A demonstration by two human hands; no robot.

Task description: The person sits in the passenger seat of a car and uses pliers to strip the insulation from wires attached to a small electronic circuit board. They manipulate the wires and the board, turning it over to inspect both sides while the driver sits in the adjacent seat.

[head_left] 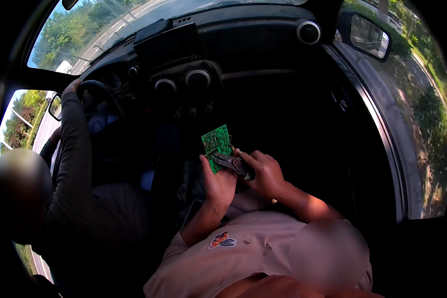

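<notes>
Near the middle of the head view my left hand (219, 186) holds a green circuit board (215, 140) by its lower part. The board is tilted, with its component-covered or soldered face up; its lower edge is partly hidden by my hand. My right hand (264, 171) is closed round the dark handles of a pair of pliers (228, 161). The metal jaws point left and lie over the lower part of the board. Whether they pinch anything on it is too small to tell.
I sit in a car's passenger seat. At left another person's sleeved arm (73, 144) reaches to the steering wheel (102, 94). The dashboard (253, 44) with its round vents and knobs lies ahead, and the door (367, 124) is on the right.
</notes>
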